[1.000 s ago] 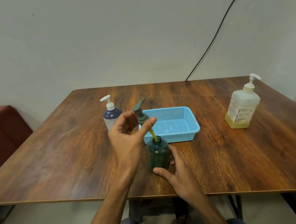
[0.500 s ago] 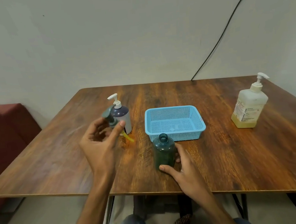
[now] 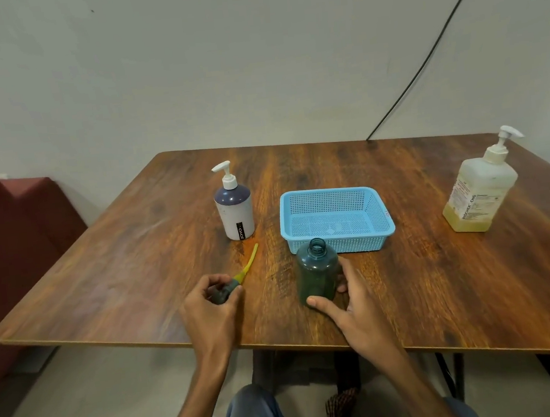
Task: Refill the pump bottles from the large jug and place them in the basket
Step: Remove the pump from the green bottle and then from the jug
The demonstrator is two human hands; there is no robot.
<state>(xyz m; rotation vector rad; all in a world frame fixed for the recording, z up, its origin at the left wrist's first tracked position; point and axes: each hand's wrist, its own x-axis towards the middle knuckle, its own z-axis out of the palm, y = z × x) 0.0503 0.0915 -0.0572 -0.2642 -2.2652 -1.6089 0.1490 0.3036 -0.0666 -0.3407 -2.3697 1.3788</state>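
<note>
A dark green bottle (image 3: 316, 272) stands upright and uncapped near the table's front edge, just in front of the blue mesh basket (image 3: 336, 232). My right hand (image 3: 346, 306) grips its lower part. My left hand (image 3: 211, 305) holds the bottle's grey pump head (image 3: 223, 291) down on the table to the left, its yellow tube (image 3: 249, 262) lying flat and pointing away. A white and navy pump bottle (image 3: 234, 209) stands behind that. The large pale jug (image 3: 480, 191) with a pump top and yellowish liquid at its bottom stands at the right.
The wooden table (image 3: 121, 275) meets a pale wall at the back. A black cable (image 3: 433, 52) runs down the wall to the table's far edge. A dark red seat (image 3: 5, 243) stands to the left. My knees show under the front edge.
My left hand drew the pump head out of the green bottle, swung it left and lowered it onto the table. My right hand kept its grip on the bottle.
</note>
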